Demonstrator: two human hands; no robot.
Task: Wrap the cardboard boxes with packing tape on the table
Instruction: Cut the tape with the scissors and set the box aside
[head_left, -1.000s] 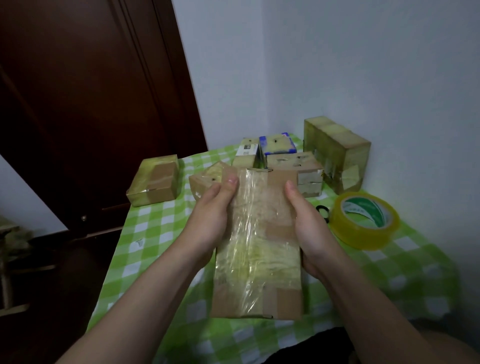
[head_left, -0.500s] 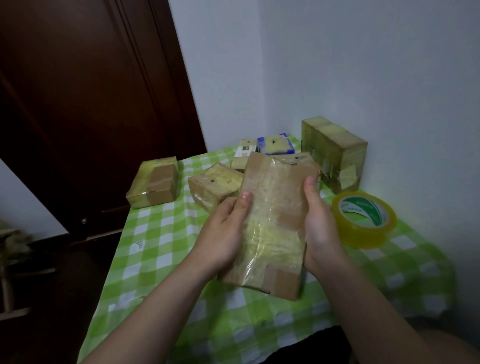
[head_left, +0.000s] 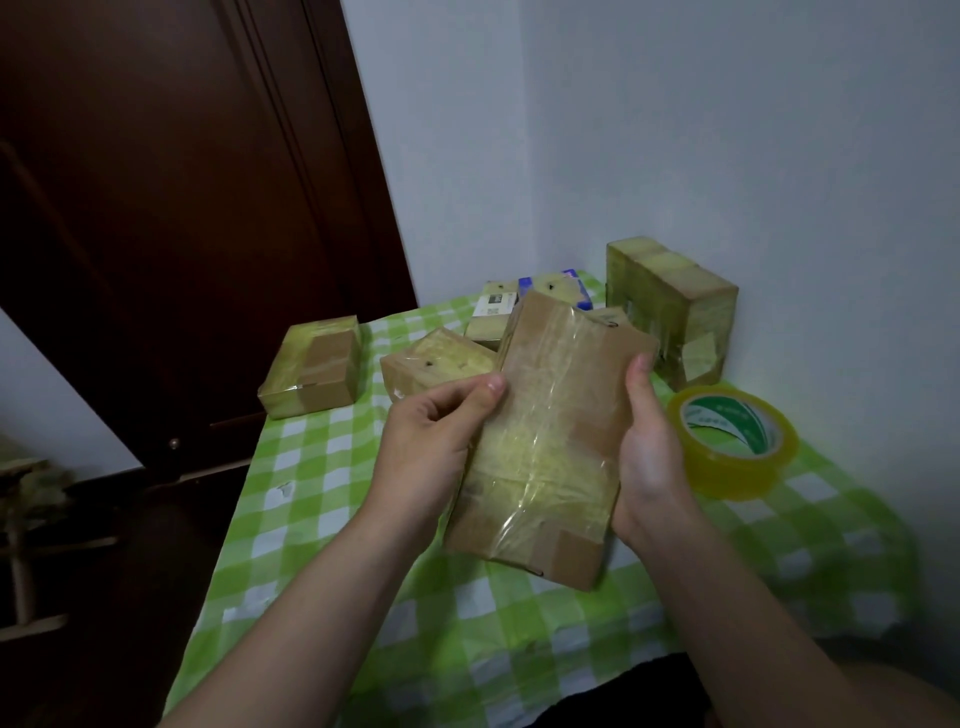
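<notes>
Seven cardboard boxes: held box at centre, side box at 9 o'clock, four from 11 to 12, large box at 1. One tape roll at 3 o'clock. Two hands: left hand, right hand.

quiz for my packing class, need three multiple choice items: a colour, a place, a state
1. Checked tablecloth: A red and white; B green and white; C blue and yellow.
2. Yellowish roll of clear packing tape: A on the floor; B right of the brown tape-wrapped cardboard box; C atop a box.
3. That cardboard box: A held by both hands; B held one-handed; C lying untouched.
Key: B, green and white squares; B, it lies past the right hand; A, left hand and right hand grip its sides.
</notes>
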